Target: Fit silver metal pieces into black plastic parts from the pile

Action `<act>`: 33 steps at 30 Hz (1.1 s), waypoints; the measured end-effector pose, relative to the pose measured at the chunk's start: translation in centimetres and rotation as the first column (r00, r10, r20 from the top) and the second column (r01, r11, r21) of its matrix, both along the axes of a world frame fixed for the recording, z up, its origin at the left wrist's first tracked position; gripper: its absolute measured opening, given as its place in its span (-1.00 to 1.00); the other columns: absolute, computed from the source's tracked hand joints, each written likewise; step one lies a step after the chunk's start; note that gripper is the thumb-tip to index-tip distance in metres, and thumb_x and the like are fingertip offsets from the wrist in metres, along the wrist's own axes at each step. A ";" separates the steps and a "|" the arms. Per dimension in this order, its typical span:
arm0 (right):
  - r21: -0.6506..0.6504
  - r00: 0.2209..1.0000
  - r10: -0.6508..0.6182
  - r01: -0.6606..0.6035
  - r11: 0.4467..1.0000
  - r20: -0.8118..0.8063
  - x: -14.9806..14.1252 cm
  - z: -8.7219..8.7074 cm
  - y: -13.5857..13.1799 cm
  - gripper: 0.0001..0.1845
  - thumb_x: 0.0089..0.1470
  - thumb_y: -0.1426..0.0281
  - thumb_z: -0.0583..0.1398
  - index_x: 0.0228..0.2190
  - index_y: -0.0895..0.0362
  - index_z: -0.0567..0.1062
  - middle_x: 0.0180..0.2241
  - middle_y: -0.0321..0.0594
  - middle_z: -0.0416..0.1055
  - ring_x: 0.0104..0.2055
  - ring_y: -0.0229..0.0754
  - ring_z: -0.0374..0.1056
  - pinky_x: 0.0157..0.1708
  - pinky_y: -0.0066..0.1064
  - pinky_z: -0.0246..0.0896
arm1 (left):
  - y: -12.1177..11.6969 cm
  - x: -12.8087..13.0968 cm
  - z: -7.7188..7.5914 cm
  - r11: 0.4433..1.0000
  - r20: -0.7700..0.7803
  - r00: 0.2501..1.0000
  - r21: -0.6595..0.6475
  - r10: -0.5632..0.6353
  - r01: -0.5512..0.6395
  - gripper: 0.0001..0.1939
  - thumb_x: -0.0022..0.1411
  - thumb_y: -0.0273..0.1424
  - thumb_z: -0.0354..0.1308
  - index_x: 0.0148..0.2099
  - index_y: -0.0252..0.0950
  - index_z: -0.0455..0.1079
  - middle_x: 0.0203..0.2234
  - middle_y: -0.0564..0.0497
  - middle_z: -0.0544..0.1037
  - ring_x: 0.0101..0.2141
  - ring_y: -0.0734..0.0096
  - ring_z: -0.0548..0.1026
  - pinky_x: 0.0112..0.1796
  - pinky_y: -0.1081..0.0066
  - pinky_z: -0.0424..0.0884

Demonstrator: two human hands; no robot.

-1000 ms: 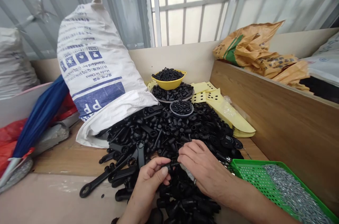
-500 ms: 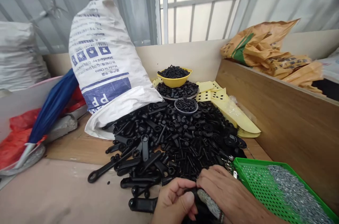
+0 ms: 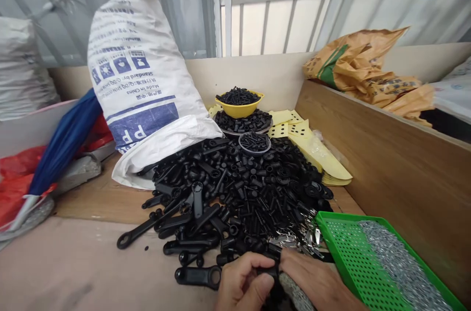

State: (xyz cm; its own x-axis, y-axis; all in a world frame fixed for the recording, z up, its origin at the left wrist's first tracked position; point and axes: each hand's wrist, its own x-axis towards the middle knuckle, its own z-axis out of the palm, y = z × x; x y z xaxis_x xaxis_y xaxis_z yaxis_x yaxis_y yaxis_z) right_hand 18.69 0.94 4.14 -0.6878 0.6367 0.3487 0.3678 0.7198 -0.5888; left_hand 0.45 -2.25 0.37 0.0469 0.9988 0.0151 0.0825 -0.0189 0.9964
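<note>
At the bottom centre, my left hand [image 3: 243,281] is closed, thumb and forefinger pinching a black plastic part [image 3: 267,272]. My right hand [image 3: 314,276] lies just beside it, fingers curled down at the same part. What its fingertips hold is hidden. Under the right palm shows a grey, speckled, rounded object [image 3: 294,292] whose kind I cannot tell. In front of both hands spreads a heap of black plastic parts [image 3: 253,193], with handle-like levers on its left side. Silver metal clips [image 3: 294,238] lie just beyond my right hand.
A green perforated tray [image 3: 346,252] holding small metal pins [image 3: 401,262] stands at right. Behind the heap are a yellow bowl [image 3: 239,110], a small clear bowl [image 3: 254,144] and yellow cards [image 3: 324,159]. A white sack [image 3: 140,80] leans at left; a wooden board [image 3: 386,154] borders the right.
Both hands have drawn slightly down and closer to me, leaving more of the silver clips uncovered. The view has shifted a little; the left hand keeps its pinch.
</note>
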 end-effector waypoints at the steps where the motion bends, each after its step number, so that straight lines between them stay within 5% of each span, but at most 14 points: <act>1: -0.063 1.000 -0.001 0.000 0.998 -0.027 0.0 -0.1 0.0 -0.74 0.21 0.19 -0.02 -0.30 0.04 0.38 -0.41 -0.19 0.40 -0.39 -0.11 0.33 -0.36 -0.38 0.28 | 0.1 0.0 0.2 0.998 -0.020 1.000 0.068 0.000 0.001 -0.63 0.12 -0.04 0.14 -0.24 -0.19 0.56 -0.51 -0.01 0.53 -0.51 0.37 0.40 -0.45 0.46 0.33; 6: -0.481 0.977 -0.186 0.114 0.869 -0.104 -0.5 -1.0 -0.3 -0.71 0.14 0.24 -0.04 -0.51 0.08 0.31 -0.49 -0.25 0.32 -0.42 -0.18 0.25 -0.44 -0.43 0.20 | 0.8 0.2 0.5 0.889 -0.067 0.996 0.452 -0.052 0.077 -0.80 0.27 -0.27 0.08 -0.17 -0.19 0.50 -0.41 -0.05 0.56 -0.38 0.31 0.48 -0.35 0.44 0.37; 11: -0.885 0.937 -0.295 -0.032 0.465 -0.189 -1.9 -3.2 -0.6 -0.76 -0.05 0.23 -0.04 -0.61 0.09 0.22 -0.69 -0.37 0.14 -0.64 -0.29 0.06 -0.65 -0.50 -0.05 | 1.2 -0.1 -0.3 0.744 -0.228 0.974 0.652 0.008 0.146 -0.78 0.31 -0.41 0.01 -0.07 -0.20 0.43 -0.36 -0.11 0.54 -0.39 0.31 0.46 -0.34 0.39 0.39; 12: -0.897 0.932 -0.304 -0.048 0.439 -0.199 -2.0 -3.5 -0.6 -0.75 -0.05 0.22 -0.05 -0.61 0.08 0.21 -0.70 -0.38 0.12 -0.66 -0.29 0.04 -0.66 -0.50 -0.06 | 1.2 -0.2 -0.2 0.731 -0.247 0.969 0.663 0.011 0.161 -0.77 0.31 -0.42 0.01 -0.06 -0.21 0.43 -0.35 -0.12 0.54 -0.39 0.30 0.46 -0.35 0.38 0.40; 13: -0.878 0.932 -0.298 -0.041 0.476 -0.205 -2.1 -3.8 -0.6 -0.75 -0.03 0.21 -0.05 -0.61 0.08 0.20 -0.70 -0.37 0.13 -0.66 -0.29 0.05 -0.66 -0.49 -0.05 | 1.2 -0.3 -0.1 0.724 -0.250 0.968 0.668 0.001 0.171 -0.77 0.30 -0.43 0.01 -0.06 -0.21 0.43 -0.34 -0.13 0.55 -0.39 0.30 0.47 -0.35 0.38 0.40; 15: -0.699 0.951 -0.216 -0.001 0.715 -0.221 -1.9 -3.9 -0.5 -0.72 0.05 0.20 -0.04 -0.58 0.09 0.22 -0.64 -0.34 0.18 -0.61 -0.26 0.11 -0.62 -0.46 0.01 | 1.1 -0.5 0.3 0.760 -0.232 0.971 0.622 -0.052 0.189 -0.78 0.29 -0.44 0.03 -0.07 -0.21 0.45 -0.34 -0.13 0.56 -0.37 0.29 0.49 -0.34 0.38 0.42; 17: -0.322 0.972 -0.102 0.030 0.946 -0.210 -1.3 -3.5 -0.4 -0.69 0.14 0.18 -0.05 -0.51 0.09 0.26 -0.57 -0.29 0.24 -0.55 -0.22 0.16 -0.57 -0.43 0.03 | 0.9 -0.6 0.7 0.863 -0.177 0.980 0.475 -0.096 0.170 -0.81 0.25 -0.40 0.09 -0.13 -0.20 0.49 -0.35 -0.10 0.58 -0.35 0.28 0.51 -0.32 0.40 0.42; 18: -0.122 0.981 -0.059 0.037 0.992 -0.184 -1.0 -3.2 -0.4 -0.68 0.17 0.19 -0.07 -0.48 0.10 0.27 -0.55 -0.27 0.26 -0.53 -0.20 0.18 -0.55 -0.41 0.04 | 0.7 -0.5 0.8 0.920 -0.128 0.985 0.361 -0.112 0.152 -0.83 0.23 -0.35 0.13 -0.17 -0.20 0.51 -0.38 -0.08 0.58 -0.37 0.29 0.52 -0.33 0.41 0.43; 20: 0.151 0.996 -0.025 0.038 0.988 -0.085 -0.3 -2.5 -0.5 -0.70 0.22 0.26 -0.09 -0.43 0.11 0.30 -0.52 -0.21 0.29 -0.49 -0.15 0.21 -0.51 -0.37 0.08 | 0.4 -0.3 0.7 0.990 0.031 0.994 0.097 -0.103 0.099 -0.78 0.16 -0.21 0.19 -0.23 -0.21 0.54 -0.50 -0.02 0.56 -0.49 0.37 0.49 -0.42 0.45 0.41; 22: 0.247 0.996 -0.044 0.022 0.969 0.083 0.2 -1.9 -0.8 -0.77 0.21 0.43 -0.08 -0.40 0.11 0.32 -0.47 -0.16 0.34 -0.41 -0.11 0.25 -0.39 -0.33 0.15 | 0.1 0.0 0.3 0.988 0.210 0.974 -0.110 -0.085 0.110 -0.66 0.06 -0.09 0.24 -0.27 -0.25 0.54 -0.63 0.05 0.48 -0.62 0.48 0.40 -0.54 0.51 0.35; 26: 0.309 0.993 -0.059 0.025 0.951 0.103 0.3 -2.4 -1.0 -0.73 0.18 0.53 -0.13 -0.40 0.11 0.32 -0.47 -0.16 0.34 -0.40 -0.12 0.26 -0.33 -0.31 0.17 | -0.3 0.5 -0.2 0.955 0.324 0.942 -0.237 -0.093 0.176 -0.54 -0.02 0.00 0.26 -0.28 -0.31 0.52 -0.67 0.07 0.44 -0.69 0.56 0.32 -0.63 0.56 0.26; 28: 0.247 0.999 -0.022 0.031 0.968 -0.037 -0.1 -3.2 -0.9 -0.71 0.22 0.39 -0.15 -0.42 0.10 0.29 -0.50 -0.18 0.31 -0.46 -0.13 0.25 -0.42 -0.34 0.17 | -0.4 0.5 -0.2 0.982 0.213 0.974 -0.152 -0.074 0.108 -0.61 0.06 -0.05 0.22 -0.26 -0.28 0.53 -0.64 0.05 0.47 -0.65 0.50 0.37 -0.60 0.54 0.30; 30: 0.043 0.990 0.015 -0.010 0.999 -0.138 -0.4 -3.7 -0.9 -0.66 0.22 0.22 -0.15 -0.42 0.10 0.28 -0.53 -0.23 0.28 -0.53 -0.18 0.22 -0.53 -0.40 0.15 | -0.4 0.3 0.1 0.994 0.053 0.996 0.084 -0.078 0.073 -0.76 0.17 -0.19 0.18 -0.23 -0.23 0.53 -0.55 0.01 0.52 -0.52 0.40 0.46 -0.47 0.48 0.38; 33: -0.279 0.986 -0.069 0.024 0.960 -0.154 -0.6 -3.4 -1.0 -0.64 0.20 0.22 -0.16 -0.50 0.07 0.24 -0.57 -0.29 0.24 -0.53 -0.21 0.20 -0.54 -0.45 0.13 | 0.2 -0.2 0.7 0.877 -0.123 0.978 0.434 -0.166 0.204 -0.82 0.25 -0.42 0.11 -0.12 -0.16 0.47 -0.36 -0.04 0.55 -0.35 0.32 0.50 -0.31 0.43 0.41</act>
